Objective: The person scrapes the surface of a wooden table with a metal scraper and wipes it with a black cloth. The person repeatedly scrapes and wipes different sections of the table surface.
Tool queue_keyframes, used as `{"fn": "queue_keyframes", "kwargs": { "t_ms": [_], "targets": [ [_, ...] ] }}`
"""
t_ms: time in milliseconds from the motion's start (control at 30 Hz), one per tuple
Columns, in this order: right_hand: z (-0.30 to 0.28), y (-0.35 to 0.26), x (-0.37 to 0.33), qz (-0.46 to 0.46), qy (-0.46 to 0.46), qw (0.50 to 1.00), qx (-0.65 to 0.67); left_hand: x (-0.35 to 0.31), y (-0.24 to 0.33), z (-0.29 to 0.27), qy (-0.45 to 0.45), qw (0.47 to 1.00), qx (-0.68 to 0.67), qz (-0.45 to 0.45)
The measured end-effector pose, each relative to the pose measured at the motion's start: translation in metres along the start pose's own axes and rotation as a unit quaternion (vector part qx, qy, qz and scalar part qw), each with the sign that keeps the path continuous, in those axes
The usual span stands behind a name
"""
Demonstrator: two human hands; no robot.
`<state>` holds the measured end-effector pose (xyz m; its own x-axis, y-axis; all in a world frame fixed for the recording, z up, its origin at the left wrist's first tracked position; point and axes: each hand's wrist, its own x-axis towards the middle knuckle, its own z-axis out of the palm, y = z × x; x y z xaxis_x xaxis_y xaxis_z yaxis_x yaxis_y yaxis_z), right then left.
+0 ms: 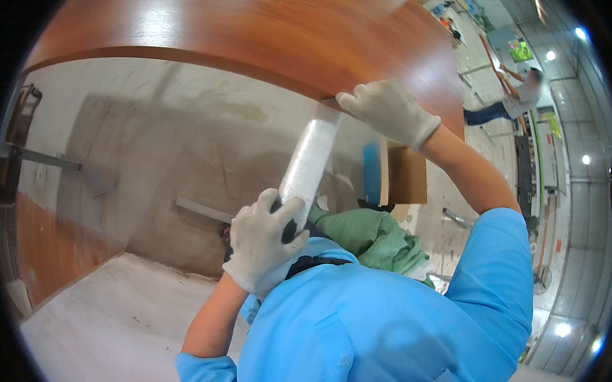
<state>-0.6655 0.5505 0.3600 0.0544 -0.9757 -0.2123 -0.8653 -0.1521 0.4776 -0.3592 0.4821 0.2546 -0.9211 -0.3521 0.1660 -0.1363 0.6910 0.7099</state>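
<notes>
My left hand (262, 241), in a pale work glove, is wrapped round the near end of a roll of clear plastic film (308, 165). The roll slants up and away from my body. Its far end reaches the edge of a glossy reddish-brown wooden panel (246, 31). At that edge, just right of the roll's far end, is my right hand (391, 110), also gloved. Its fingers are curled in against the panel, and whatever they grip is hidden. A see-through bit of film shows between the roll's tip and the right fingertips.
A green cloth-like heap (371, 236) lies close in front of my body. Beyond it stands an open cardboard box (406, 174) with a blue piece beside it. Metal bars (202, 209) jut out at left. Another person (522, 96) works at the far right.
</notes>
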Motion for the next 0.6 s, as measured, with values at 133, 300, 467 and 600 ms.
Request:
{"fn": "queue_keyframes", "kwargs": {
  "t_ms": [133, 300, 467, 600],
  "targets": [
    [0.011, 0.007, -0.015, -0.024, 0.038, 0.999, 0.02, 0.004, 0.005, -0.003, 0.014, 1.0, -0.004, -0.02],
    [0.024, 0.017, -0.031, -0.032, 0.029, 0.998, 0.045, 0.021, 0.013, -0.005, 0.088, 0.981, -0.088, -0.147],
    [0.033, 0.021, -0.044, -0.035, 0.026, 0.997, 0.063, 0.075, -0.012, 0.009, 0.171, 0.976, -0.079, -0.108],
    [0.039, 0.021, -0.063, -0.04, -0.02, 0.998, 0.039, 0.135, -0.042, 0.024, 0.113, 0.972, -0.161, -0.131]
  ]
}}
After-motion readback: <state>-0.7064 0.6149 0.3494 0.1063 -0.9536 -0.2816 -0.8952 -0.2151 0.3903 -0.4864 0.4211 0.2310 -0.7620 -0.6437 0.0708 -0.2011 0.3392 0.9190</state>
